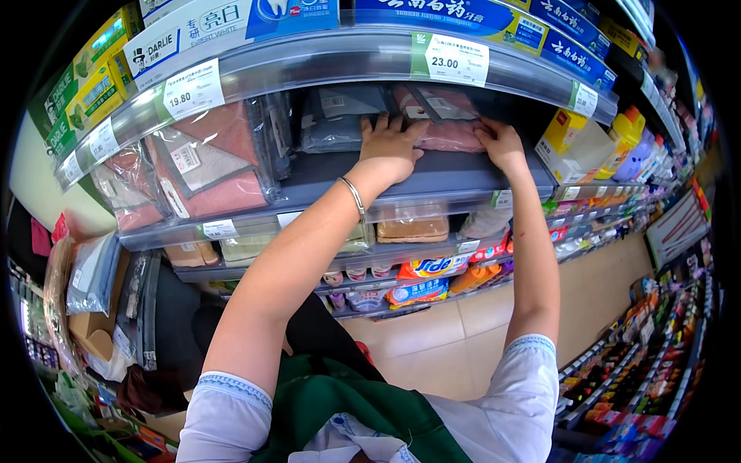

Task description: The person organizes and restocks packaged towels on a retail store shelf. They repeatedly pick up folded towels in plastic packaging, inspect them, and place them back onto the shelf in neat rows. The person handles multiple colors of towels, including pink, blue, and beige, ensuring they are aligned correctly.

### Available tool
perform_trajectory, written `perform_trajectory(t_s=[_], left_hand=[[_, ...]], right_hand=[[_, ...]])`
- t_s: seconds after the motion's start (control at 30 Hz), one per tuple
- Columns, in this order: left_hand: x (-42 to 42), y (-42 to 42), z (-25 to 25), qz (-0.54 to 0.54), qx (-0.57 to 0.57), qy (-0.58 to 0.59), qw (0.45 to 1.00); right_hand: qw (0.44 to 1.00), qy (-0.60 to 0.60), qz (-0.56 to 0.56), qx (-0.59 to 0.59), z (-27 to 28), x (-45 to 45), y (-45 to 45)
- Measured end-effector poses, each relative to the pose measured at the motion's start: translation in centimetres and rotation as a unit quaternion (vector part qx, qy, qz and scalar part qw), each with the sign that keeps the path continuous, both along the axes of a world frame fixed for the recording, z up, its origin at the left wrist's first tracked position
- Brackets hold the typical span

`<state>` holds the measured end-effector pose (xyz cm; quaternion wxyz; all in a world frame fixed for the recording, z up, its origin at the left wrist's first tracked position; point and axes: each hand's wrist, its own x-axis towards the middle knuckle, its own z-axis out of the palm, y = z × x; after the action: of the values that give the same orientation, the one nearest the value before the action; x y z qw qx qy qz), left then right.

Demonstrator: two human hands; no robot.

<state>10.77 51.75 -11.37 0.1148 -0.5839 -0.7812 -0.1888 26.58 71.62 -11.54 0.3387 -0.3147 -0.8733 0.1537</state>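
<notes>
A folded pink towel in a clear plastic bag lies on the dark shelf in front of me. Beside it on the left is a bagged blue-grey towel. My left hand wears a metal bangle, and its spread fingers rest across the place where the two packs meet. At the right end of the pink pack, my right hand has its thumb and fingers on the bag's edge. The undersides of both packs are hidden.
Bagged pink and grey towels stand at the left. Toothpaste boxes line the shelf above, behind a clear price rail. To the right are a yellow-and-white carton and bottles. A cart with bagged towels is lower left.
</notes>
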Motion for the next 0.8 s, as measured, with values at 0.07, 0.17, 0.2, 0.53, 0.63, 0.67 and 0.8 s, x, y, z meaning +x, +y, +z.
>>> perform_trajectory(t_s=[0.07,0.17,0.2,0.53,0.63,0.67,0.8], left_hand=[[-0.6,0.0,-0.1,-0.014,0.004,-0.019,1.0],[-1.1,0.1,0.5,-0.024,-0.024,-0.035,0.999],[-1.4,0.0,0.6,-0.026,-0.033,-0.04,0.998],[-0.3,-4.4,2.3,-0.114,0.017,-0.026,0.993],[0.7,-12.4,1.9,-0.22,0.307,-0.109,0.919],[1.0,-16.0,2.1,-0.228,0.345,-0.163,0.896],[-0.2,-30.4,0.4,-0.043,0.494,-0.175,0.85]], right_hand=[[1.0,0.004,0.012,0.002,0.0,-0.3,0.1],[1.0,-0.004,0.012,0.012,0.0,-0.4,0.4],[1.0,-0.01,0.005,0.016,0.1,-0.6,-0.2],[0.955,-0.076,-0.114,0.264,0.6,-0.7,-2.7],[0.965,0.101,0.009,0.241,3.2,-3.1,-11.8],[0.965,0.157,0.094,0.186,3.6,-4.3,-15.8],[0.906,0.146,0.397,-0.021,2.7,-7.9,-29.0]])
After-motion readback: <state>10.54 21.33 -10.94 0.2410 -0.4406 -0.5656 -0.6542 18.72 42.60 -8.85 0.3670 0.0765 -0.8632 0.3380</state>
